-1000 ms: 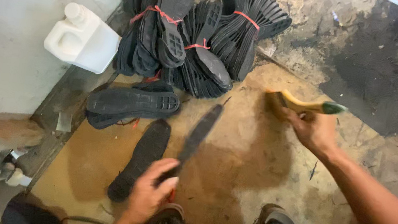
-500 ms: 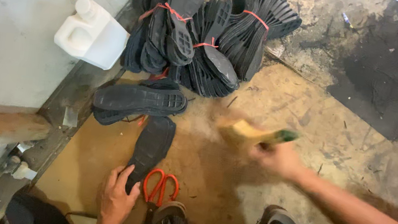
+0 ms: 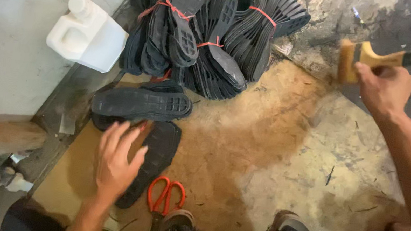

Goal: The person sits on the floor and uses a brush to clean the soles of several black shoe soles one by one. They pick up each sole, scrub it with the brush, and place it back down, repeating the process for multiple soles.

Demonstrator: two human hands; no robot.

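Since a moment ago, left hand [image 3: 115, 164] shifted onto the flat black sole [image 3: 154, 159] near the floor's left edge, fingers spread wide, scissors [image 3: 166, 195] just beside, while right hand [image 3: 383, 90], clamped on the brush [image 3: 366, 59], swung out toward the far right.

Left hand [image 3: 115, 162] rests on a black sole [image 3: 154, 159] — right hand [image 3: 382, 90] grips a brush [image 3: 366, 58].
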